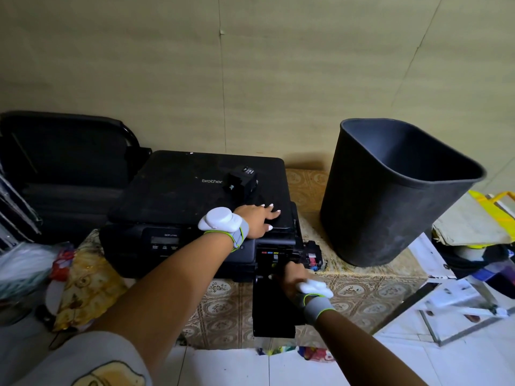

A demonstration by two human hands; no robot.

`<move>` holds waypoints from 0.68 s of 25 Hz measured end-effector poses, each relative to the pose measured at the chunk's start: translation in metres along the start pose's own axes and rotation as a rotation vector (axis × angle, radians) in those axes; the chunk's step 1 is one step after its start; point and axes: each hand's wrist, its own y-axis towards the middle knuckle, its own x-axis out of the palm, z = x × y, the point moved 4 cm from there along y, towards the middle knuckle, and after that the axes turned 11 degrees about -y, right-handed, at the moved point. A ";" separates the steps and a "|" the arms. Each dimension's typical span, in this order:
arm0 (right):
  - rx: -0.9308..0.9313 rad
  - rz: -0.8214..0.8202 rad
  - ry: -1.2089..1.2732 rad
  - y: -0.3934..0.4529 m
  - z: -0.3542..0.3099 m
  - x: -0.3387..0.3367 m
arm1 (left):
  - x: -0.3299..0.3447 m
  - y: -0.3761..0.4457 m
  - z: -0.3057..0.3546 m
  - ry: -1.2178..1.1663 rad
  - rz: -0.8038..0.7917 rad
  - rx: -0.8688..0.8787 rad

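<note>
Grey lime-trimmed wristbands, white pods; grey sleeve.

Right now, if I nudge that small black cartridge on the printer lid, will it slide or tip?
The cartridge looks like rigid plastic, so probably light and stiff. The printer lid under it is flat, so it would likely slide, not roll. Its blocky shape stands tall, so a high push might tip it.

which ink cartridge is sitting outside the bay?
The black cartridge lying on the printer lid, beyond the left hand. The colour-marked ones sit in the front bay, where the right hand reaches.
</note>
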 end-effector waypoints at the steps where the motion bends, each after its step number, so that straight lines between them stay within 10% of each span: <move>1: -0.024 -0.004 -0.013 0.000 -0.002 0.001 | 0.000 0.000 -0.001 -0.005 -0.006 -0.002; 10: -0.286 -0.118 -0.243 -0.014 -0.011 -0.030 | 0.003 0.006 -0.009 -0.120 0.008 0.017; 17: -0.419 -0.071 -0.382 -0.017 -0.030 -0.111 | -0.042 -0.020 -0.038 -0.325 0.427 -0.093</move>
